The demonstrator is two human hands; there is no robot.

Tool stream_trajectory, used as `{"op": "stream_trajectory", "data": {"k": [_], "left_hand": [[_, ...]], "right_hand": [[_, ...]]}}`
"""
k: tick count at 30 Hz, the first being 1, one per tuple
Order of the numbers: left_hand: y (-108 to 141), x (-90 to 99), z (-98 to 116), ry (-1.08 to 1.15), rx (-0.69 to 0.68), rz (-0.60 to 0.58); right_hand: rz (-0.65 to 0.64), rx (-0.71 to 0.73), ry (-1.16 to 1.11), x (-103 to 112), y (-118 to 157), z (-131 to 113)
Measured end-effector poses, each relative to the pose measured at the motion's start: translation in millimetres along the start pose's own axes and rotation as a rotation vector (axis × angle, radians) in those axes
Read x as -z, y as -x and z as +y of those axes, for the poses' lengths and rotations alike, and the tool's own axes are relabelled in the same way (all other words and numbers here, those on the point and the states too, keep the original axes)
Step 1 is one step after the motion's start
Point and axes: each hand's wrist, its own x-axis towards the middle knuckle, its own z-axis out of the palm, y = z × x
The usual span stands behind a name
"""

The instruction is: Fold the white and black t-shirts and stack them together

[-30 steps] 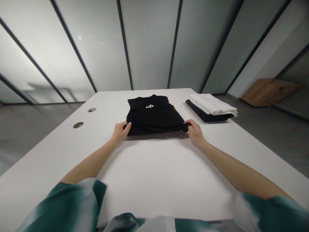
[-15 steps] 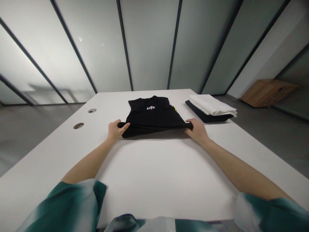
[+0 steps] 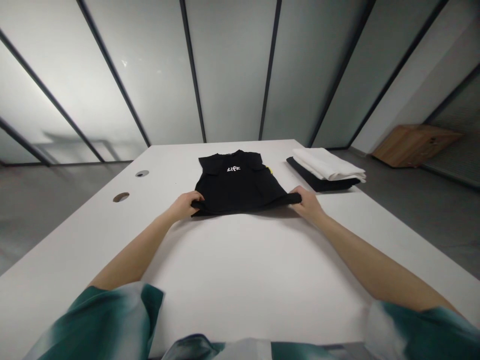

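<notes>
Pinching the black T-shirt by its hem corners, left hand, right hand

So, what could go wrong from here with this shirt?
The black T-shirt is pinched at its hem by the left hand and right hand, so the hem could slip free and bunch. The right hand also sits near the folded white cloth on folded dark cloth, which might get nudged.
</notes>
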Motion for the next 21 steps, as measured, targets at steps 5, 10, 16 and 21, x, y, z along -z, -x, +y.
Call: {"op": "stream_trajectory", "data": {"k": [5,10,16,21], "left_hand": [[2,16.9,6,0.235,0.079,-0.356],[10,40.2,7,0.339,0.133,-0.429],[14,59.6,-5,0.44,0.237,-0.297],[-36,58.1,-2,0.757,0.282,0.147]], "right_hand": [[-0.412,0.001,0.0,22,-12,-9],[-0.679,-0.038,-0.139,42,-19,-8],[-0.573,-0.112,-0.208,55,-24,8],[-0.318,-0.207,-0.402,47,-76,13]]}}
